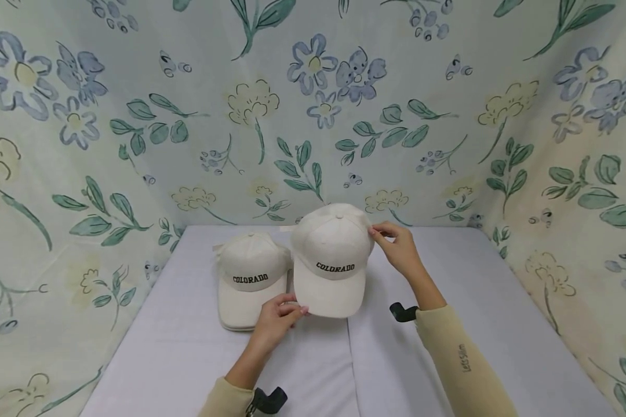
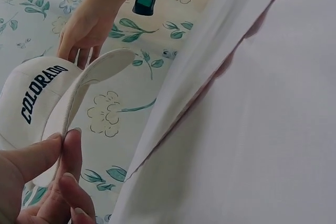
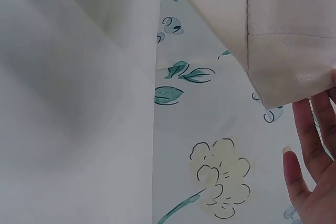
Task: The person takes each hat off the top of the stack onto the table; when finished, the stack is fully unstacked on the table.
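Observation:
A white baseball cap (image 1: 336,249) with dark COLORADO lettering is held up by both hands, its front facing the head camera. My left hand (image 1: 275,318) pinches the brim's lower left corner. In the left wrist view, the thumb and index finger of that hand (image 2: 50,177) grip the edge of the cap (image 2: 44,90). On the other side, my right hand (image 1: 396,246) pinches the crown's right side. The right wrist view shows part of that hand (image 3: 317,166) at the edge of the cap's pale fabric (image 3: 294,61); its thumb is out of frame.
A second white COLORADO cap (image 1: 253,266) rests on the white-covered table (image 1: 162,341), just left of the held one. Floral fabric (image 1: 313,116) hangs behind and on both sides. A seam runs down the cover's middle. Each wrist wears a small black camera (image 1: 403,313).

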`<state>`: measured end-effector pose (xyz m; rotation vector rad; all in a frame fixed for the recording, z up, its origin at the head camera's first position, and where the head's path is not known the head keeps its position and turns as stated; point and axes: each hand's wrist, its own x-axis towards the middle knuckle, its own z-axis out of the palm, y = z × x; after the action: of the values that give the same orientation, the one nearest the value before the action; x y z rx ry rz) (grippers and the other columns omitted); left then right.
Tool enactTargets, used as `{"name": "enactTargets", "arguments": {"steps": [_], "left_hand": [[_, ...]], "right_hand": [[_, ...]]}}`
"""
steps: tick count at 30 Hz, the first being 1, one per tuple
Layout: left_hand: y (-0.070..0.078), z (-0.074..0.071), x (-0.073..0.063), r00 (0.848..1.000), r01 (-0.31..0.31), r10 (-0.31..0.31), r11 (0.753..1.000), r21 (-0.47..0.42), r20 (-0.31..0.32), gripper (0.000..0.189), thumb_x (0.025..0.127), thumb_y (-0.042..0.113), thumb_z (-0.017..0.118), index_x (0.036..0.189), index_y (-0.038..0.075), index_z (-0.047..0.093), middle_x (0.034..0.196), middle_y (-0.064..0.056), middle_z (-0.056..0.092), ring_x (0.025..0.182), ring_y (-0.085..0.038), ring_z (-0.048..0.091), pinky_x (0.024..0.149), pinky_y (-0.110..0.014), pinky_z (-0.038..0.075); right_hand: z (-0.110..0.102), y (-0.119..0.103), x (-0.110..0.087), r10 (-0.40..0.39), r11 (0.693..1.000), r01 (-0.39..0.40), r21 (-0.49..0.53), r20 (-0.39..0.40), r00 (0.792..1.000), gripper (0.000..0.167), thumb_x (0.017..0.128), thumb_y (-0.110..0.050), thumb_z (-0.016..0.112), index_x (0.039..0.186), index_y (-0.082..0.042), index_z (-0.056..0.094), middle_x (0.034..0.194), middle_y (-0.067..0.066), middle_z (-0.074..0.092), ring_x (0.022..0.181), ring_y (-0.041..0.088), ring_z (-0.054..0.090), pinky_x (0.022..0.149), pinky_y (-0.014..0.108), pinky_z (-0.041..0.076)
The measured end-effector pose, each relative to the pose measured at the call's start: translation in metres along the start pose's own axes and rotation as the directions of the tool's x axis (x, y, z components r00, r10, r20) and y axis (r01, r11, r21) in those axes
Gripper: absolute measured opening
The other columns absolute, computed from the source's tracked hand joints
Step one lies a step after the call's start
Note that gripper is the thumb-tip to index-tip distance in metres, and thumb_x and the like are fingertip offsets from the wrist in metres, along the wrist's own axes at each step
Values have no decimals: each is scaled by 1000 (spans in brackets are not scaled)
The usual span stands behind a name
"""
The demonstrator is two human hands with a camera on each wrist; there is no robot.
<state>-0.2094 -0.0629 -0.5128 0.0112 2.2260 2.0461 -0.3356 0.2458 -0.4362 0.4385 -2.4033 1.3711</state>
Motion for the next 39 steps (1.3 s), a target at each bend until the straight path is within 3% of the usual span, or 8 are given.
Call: {"name": "enactTargets", "arguments": {"steps": [10,19,29,39], "left_hand": [[-3,11,10,999,-18,18,1000,-9,42,32,94,12,75,119,-3,63,95,-12,78,83,-25,65,63,-25,48],[-4,23,13,996,-13,12,1000,0,83,34,93,15,77,117,-3,63,93,-11,78,72,-21,61,62,-29,48],[-8,38,17,993,-16,17,1000,-9,118,28,92,15,77,113,0,67,93,-10,78,79,-25,64,59,-24,46],[-13,60,24,990,-26,34,998,-59,139,27,91,12,78,110,-2,67,90,-13,78,83,-29,67,60,-24,46]], "right_hand": [[-12,8,-3,31,999,-32,-17,-18,999,30,100,-28,68,113,-2,74,110,13,72,105,27,61,96,51,48],[-26,16,-11,56,998,-58,-33,-47,997,29,100,-24,68,114,1,73,112,18,72,105,29,62,97,55,48],[-36,28,-17,65,995,-70,-66,-79,995,28,101,-23,67,113,2,73,109,17,73,99,19,61,96,47,47],[-50,41,-20,54,989,-69,-132,-112,992,29,102,-23,66,113,3,72,109,20,73,98,27,62,94,54,48]]}}
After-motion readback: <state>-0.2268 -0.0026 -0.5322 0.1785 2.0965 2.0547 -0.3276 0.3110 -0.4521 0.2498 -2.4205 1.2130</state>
